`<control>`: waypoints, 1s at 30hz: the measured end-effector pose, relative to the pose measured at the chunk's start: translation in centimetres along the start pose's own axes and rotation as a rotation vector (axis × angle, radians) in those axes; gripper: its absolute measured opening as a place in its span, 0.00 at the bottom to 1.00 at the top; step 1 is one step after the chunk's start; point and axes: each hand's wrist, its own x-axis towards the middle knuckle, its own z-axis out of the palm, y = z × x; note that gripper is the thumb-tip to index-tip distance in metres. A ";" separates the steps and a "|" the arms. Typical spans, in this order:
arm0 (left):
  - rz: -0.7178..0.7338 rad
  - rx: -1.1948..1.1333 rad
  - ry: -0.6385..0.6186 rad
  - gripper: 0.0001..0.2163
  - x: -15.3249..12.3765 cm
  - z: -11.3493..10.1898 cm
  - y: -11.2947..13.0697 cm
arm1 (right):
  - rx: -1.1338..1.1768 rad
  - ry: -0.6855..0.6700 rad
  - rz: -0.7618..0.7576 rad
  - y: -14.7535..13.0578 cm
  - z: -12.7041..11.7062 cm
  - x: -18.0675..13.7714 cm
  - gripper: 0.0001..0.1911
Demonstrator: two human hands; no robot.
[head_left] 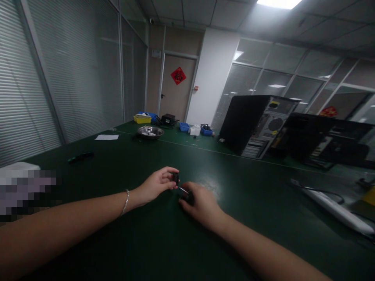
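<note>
My left hand (156,183) pinches a small black part (175,178) between thumb and fingers, just above the green table (164,242). A silver bracelet (126,201) sits on that wrist. My right hand (200,203) is closed round a dark-handled tool (190,196), likely a small screwdriver. Its thin metal shaft (183,190) points up and left at the black part. The two hands are a few centimetres apart near the middle of the table.
Two open black computer cases (258,125) (322,140) stand at the right. A white power strip (334,207) lies at the right edge. A metal bowl (150,132), coloured bins (142,118), white paper (106,137) and a dark tool (80,157) lie farther back and left.
</note>
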 end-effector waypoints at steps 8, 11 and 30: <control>-0.024 0.011 -0.063 0.19 0.1 1.3 1.2 | 0.142 0.184 -0.173 1.6 -1.1 -0.6 0.20; -0.033 0.022 -0.126 0.18 0.1 1.6 1.3 | 0.110 0.240 -0.243 1.5 -1.2 -0.8 0.22; -0.072 0.055 -0.210 0.21 0.0 2.0 0.7 | 0.134 0.233 -0.271 2.3 0.1 -0.7 0.22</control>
